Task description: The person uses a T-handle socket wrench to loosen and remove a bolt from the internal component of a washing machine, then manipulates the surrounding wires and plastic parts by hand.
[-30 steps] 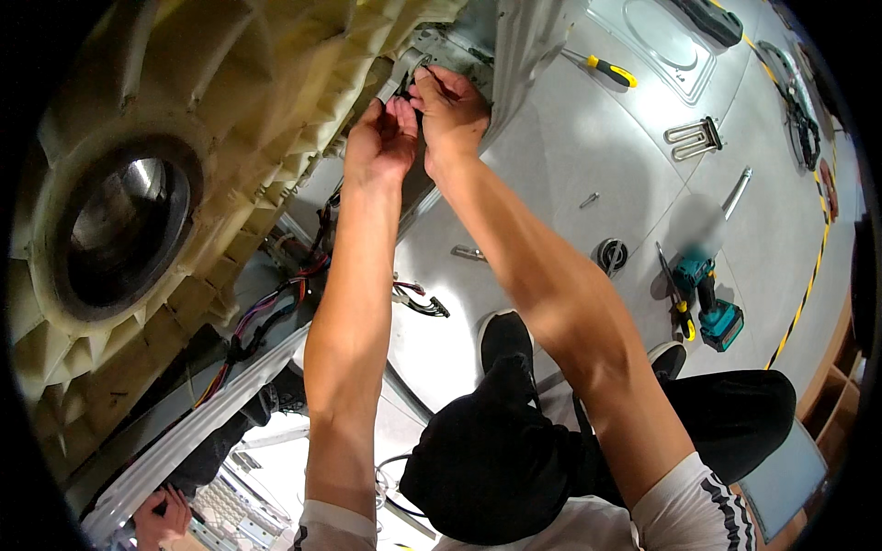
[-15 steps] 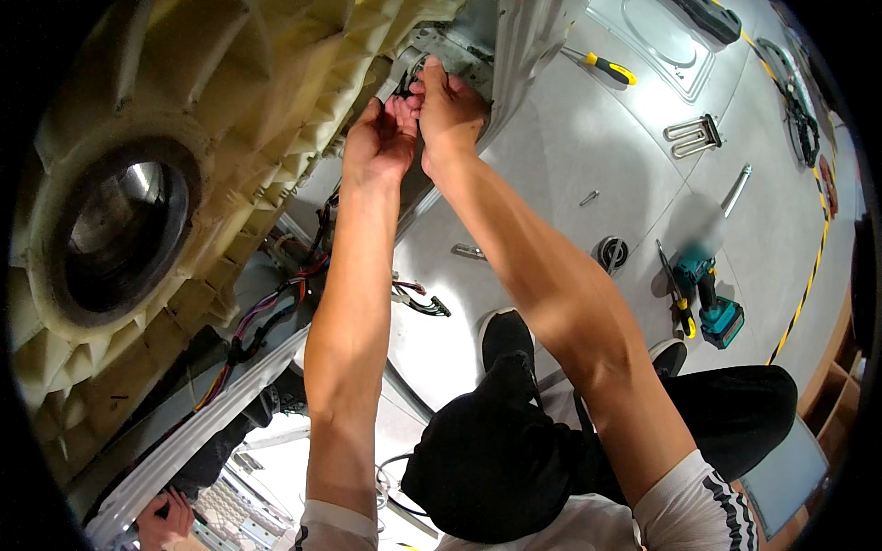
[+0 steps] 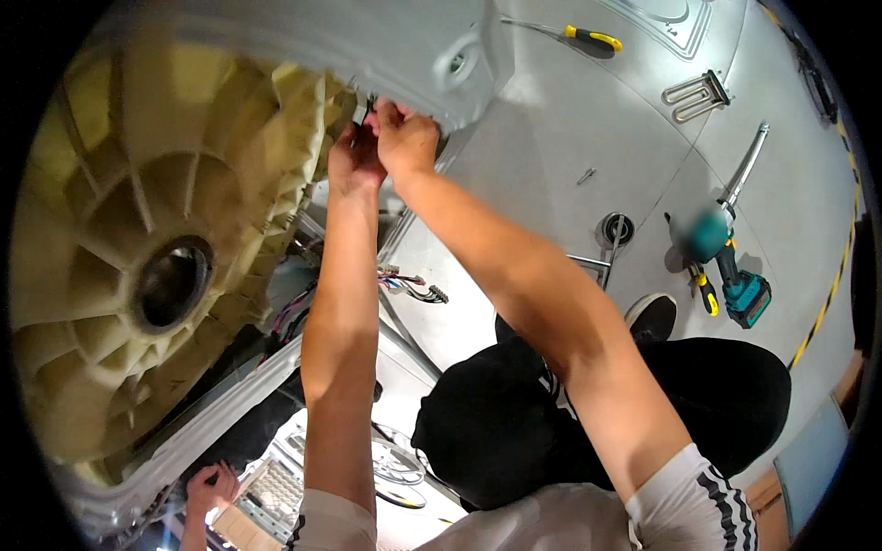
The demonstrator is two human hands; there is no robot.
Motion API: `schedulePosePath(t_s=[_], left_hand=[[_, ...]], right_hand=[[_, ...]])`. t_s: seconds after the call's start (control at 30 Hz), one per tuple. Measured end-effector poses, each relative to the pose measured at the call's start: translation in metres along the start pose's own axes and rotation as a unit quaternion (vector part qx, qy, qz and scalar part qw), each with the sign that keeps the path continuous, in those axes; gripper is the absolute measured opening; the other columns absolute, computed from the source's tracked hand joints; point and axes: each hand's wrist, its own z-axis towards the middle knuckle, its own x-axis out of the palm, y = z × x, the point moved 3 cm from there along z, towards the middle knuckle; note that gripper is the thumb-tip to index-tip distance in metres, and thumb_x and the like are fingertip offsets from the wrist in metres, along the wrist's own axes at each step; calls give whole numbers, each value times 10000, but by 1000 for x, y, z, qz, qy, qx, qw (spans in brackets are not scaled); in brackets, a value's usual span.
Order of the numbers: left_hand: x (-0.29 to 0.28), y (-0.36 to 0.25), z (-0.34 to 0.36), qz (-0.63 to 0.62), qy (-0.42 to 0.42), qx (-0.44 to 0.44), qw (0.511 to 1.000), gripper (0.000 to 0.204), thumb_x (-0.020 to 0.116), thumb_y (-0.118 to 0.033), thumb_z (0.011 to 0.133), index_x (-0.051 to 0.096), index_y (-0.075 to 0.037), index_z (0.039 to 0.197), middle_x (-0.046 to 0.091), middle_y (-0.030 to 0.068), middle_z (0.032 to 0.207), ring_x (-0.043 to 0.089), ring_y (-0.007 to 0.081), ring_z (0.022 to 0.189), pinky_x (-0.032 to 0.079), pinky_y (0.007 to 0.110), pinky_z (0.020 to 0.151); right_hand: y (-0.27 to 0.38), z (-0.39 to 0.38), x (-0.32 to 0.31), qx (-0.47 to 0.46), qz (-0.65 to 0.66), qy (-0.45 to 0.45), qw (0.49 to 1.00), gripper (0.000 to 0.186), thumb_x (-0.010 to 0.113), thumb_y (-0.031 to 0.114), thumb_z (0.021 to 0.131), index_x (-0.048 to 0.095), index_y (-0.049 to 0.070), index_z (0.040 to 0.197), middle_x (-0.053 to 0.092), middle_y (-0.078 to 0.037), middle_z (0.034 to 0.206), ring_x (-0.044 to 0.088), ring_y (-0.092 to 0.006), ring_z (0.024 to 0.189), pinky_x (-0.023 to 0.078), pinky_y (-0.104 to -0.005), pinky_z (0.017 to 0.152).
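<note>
We see both hands meeting at the upper edge of a big ribbed cream-coloured plastic tub (image 3: 138, 266), right where it tucks under a white metal casing panel (image 3: 404, 46). The left hand (image 3: 354, 161) is curled, its fingers pinching something small and dark at that seam — what exactly it is we cannot tell. The right hand (image 3: 404, 138) presses in just beside it, touching the left, fingers bent into the same spot; whether it grips anything is hidden from us. Both forearms reach up from the lower edge.

The tub fills the left side, tilted, with radial ribs around a dark round hub opening (image 3: 170, 285). Below the hands a bundle of coloured wires with connectors (image 3: 409, 285) hangs loose beside the tub.

On the grey floor (image 3: 570, 119) to the right lie a yellow-handled screwdriver (image 3: 579, 37), a bent metal heating element (image 3: 695, 92), a small screw (image 3: 585, 174), a round black part (image 3: 614, 230) and — further right — a teal cordless drill (image 3: 730, 266). Our own legs in black trousers (image 3: 570, 413) and a black shoe (image 3: 652, 317) sit under the arms.

At the lower left another person's hand (image 3: 207, 482) shows.
</note>
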Motion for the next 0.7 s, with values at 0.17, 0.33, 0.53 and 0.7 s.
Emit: schedulePosePath(t_s=[0.17, 0.33, 0.53, 0.7], left_hand=[[15, 10, -26, 185, 12, 20, 982, 324, 340, -215, 903, 458, 0, 1114, 530, 126, 1074, 523, 233, 969, 423, 339, 860], [-16, 19, -31, 264, -18, -16, 964, 290, 368, -178, 909, 489, -20, 1120, 544, 118, 1113, 513, 242, 1032, 398, 357, 911], [-20, 29, -6, 104, 40, 65, 992, 232, 417, -268, 913, 543, -73, 902, 587, 57, 969, 543, 187, 931, 410, 320, 865], [-2, 35, -3, 61, 78, 60, 993, 297, 391, -312, 922, 534, -58, 981, 586, 47, 969, 557, 176, 909, 430, 314, 848]], right_hand=[[-20, 16, 13, -16, 0, 22, 1000, 252, 516, 129, 867, 528, -34, 1060, 620, -114, 925, 613, -153, 734, 506, -273, 663], [-21, 19, 5, -58, -59, -9, 997, 283, 547, 207, 851, 539, -26, 1011, 599, -140, 968, 601, -151, 791, 492, -292, 644], [-15, 13, -13, -25, -40, -3, 999, 218, 596, 178, 803, 609, -39, 780, 626, -94, 683, 585, -145, 577, 462, -268, 567], [-6, 11, -18, 0, 49, -45, 998, 198, 608, 157, 802, 633, -37, 827, 624, -47, 686, 552, -97, 567, 459, -239, 540]])
